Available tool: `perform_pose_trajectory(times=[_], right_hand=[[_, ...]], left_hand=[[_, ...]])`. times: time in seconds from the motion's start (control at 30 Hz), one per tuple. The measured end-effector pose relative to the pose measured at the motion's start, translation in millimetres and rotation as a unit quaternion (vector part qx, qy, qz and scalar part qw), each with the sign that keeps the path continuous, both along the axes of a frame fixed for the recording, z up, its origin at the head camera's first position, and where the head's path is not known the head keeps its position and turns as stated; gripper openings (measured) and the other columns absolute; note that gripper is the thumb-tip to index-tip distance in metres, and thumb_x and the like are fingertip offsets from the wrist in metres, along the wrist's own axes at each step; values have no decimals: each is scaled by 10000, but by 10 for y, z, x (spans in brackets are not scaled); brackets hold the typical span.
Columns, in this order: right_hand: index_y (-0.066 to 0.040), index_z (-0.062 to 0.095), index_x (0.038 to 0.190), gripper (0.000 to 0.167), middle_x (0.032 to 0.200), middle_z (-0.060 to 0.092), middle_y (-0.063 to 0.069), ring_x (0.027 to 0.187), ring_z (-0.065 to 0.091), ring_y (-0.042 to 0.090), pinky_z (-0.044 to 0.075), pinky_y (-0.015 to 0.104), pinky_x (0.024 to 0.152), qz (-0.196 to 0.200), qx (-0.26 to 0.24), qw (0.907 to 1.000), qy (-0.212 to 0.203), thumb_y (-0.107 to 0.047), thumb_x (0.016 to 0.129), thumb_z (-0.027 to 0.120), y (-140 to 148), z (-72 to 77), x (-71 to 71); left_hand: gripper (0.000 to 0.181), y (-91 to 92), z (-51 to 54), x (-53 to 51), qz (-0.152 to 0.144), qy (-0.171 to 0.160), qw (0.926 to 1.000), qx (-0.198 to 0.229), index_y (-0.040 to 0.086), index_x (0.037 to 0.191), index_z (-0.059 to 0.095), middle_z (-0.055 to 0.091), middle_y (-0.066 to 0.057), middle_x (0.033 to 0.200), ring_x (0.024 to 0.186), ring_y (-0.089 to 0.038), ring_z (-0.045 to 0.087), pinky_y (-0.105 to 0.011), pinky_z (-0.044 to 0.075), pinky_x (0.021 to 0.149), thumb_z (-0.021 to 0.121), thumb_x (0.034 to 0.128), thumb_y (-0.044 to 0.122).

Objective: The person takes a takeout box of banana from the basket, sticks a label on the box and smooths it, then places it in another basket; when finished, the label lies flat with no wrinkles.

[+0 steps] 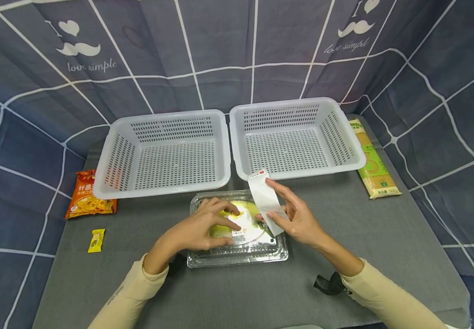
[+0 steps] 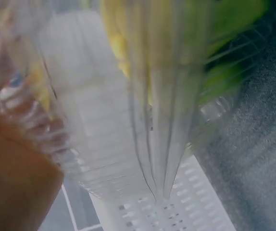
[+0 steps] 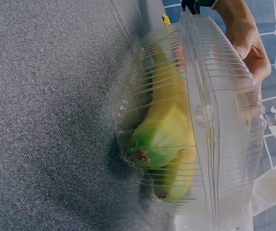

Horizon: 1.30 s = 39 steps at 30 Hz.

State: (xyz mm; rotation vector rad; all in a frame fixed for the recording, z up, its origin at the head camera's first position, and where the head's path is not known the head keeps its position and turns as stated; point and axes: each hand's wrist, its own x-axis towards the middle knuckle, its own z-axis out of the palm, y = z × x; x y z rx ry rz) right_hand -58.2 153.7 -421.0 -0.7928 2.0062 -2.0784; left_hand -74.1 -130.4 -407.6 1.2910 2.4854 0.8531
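Observation:
A clear plastic clamshell box (image 1: 237, 261) lies on the table in front of me. In the right wrist view, elongated yellow-green fruit (image 3: 164, 120) shows through its ribbed wall (image 3: 234, 144); I cannot tell the kind. My left hand (image 1: 205, 224) is over the lid, fingers spread and bent, tips at or just above the top. A long white paper label (image 1: 266, 198) with a small red mark at one end is pinched in my right hand (image 1: 302, 221), over the box's right side. The left wrist view is blurred, showing the box wall (image 2: 167, 96) close up.
Two white slotted baskets (image 1: 167, 194) (image 1: 302, 172) stand behind the box. An orange snack bag (image 1: 90, 205) and a small yellow packet (image 1: 96, 241) lie at left. A yellow-green 500 g package (image 1: 376, 171) lies at right.

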Motion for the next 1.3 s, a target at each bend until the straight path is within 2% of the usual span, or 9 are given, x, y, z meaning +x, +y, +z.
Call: perform_pose_trajectory(times=[0.27,0.4,0.57,0.7,0.8,0.93,1.07,1.17,1.3], right_hand=[[-11,229,1537,768,1603,146,238,629,651,189,510,286,433,89,70,9999,18,187,870,557,2,-1,-5],[-14,218,1541,763,1573,205,274,573,620,124,493,266,423,435,324,9985,94,178,881,550,16,8,-7],[-28,190,1553,752,1366,481,358,689,715,222,547,354,474,1329,462,9897,-268,137,910,543,31,64,18],[-4,162,1553,711,1148,565,396,822,702,436,567,489,561,2183,202,9737,-624,133,939,493,40,111,40],[-3,196,1547,669,1247,506,337,803,709,404,572,471,560,2593,229,9646,-424,129,951,471,35,136,56],[-33,269,1537,628,1501,359,233,783,732,273,592,417,598,2944,125,9552,-258,132,958,449,21,165,75],[4,367,1484,562,1533,322,249,748,728,269,591,430,608,2877,9,9571,-339,154,949,447,57,183,68],[61,425,1424,490,1441,381,328,727,722,308,579,473,590,2623,69,9636,-513,148,944,471,111,185,55],[108,467,1359,418,1363,424,357,727,724,256,567,493,574,2438,109,9676,-644,138,942,489,157,187,43]], left_hand=[[316,-11,-6,-8,52,-42,9999,120,238,1100,756,568,8,1295,1226,-203,448,-487,331,987,768,825,391],[267,-49,34,-22,145,-16,9985,526,229,1070,761,572,-17,1257,1207,-199,453,-512,325,1011,769,832,349],[220,-130,197,-66,281,38,9866,1605,214,1014,769,546,-77,1301,1269,-223,425,-540,286,1054,800,797,197],[280,-138,338,-99,-39,-128,9782,2071,224,1033,764,453,-110,1471,1401,-288,317,-583,215,1107,795,775,122],[254,-107,392,-98,-340,-388,9783,2008,238,1030,763,431,-91,1512,1453,-324,254,-625,155,1123,774,799,134],[171,-87,404,-73,-425,-665,9821,1709,253,973,773,611,11,1286,1406,-271,363,-617,126,1106,760,823,171],[172,-134,369,-69,-341,-597,9836,1666,232,978,778,645,102,1019,1120,-128,550,-500,226,1053,756,826,158],[210,-178,334,-76,-449,-664,9803,1807,182,1043,766,643,75,993,967,-94,570,-369,389,969,739,846,116],[221,-202,325,-73,-524,-876,9768,1881,137,1073,756,639,26,1007,952,-115,575,-296,502,822,723,861,83]])
